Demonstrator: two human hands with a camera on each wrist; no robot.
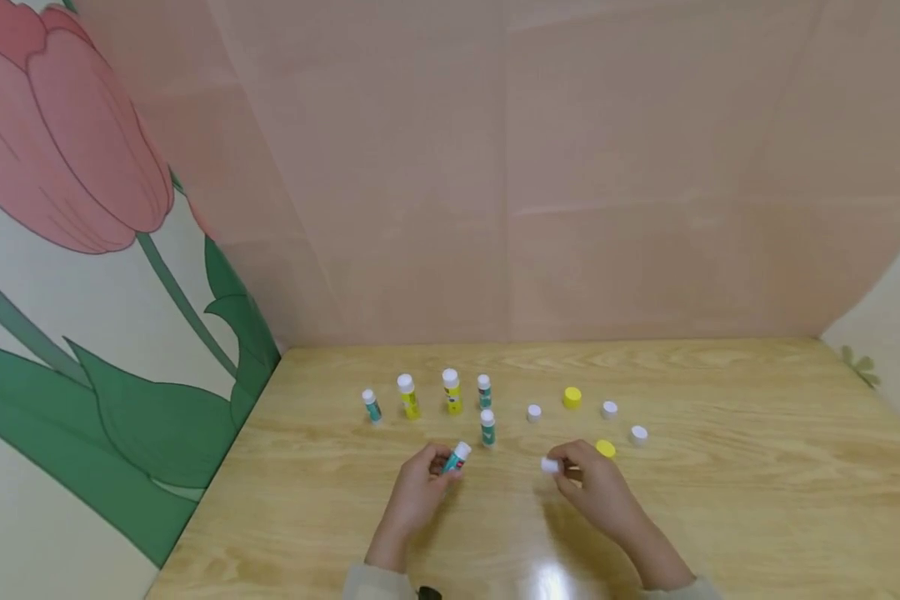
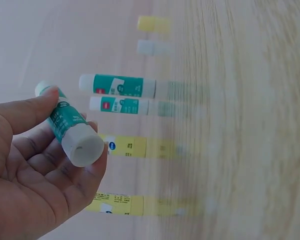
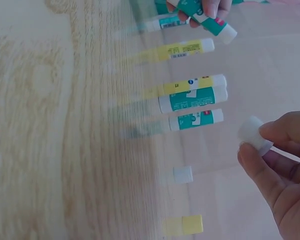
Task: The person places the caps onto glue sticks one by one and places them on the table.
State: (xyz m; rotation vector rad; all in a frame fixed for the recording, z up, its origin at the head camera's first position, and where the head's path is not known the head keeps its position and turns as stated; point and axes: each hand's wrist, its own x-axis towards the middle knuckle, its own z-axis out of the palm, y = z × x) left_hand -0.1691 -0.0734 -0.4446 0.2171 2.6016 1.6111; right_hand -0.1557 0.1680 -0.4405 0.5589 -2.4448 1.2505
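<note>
Right wrist, unlike left: pinched cap (image 3: 251, 132)

We look forward and down from the head, then closer, turned sideways, from both wrists, sharing the standing glue sticks (image 2: 127, 87).

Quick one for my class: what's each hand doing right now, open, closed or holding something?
Left hand: closed, holding a teal-labelled stick with white ends.
Right hand: closed, pinching a small white cap.
</note>
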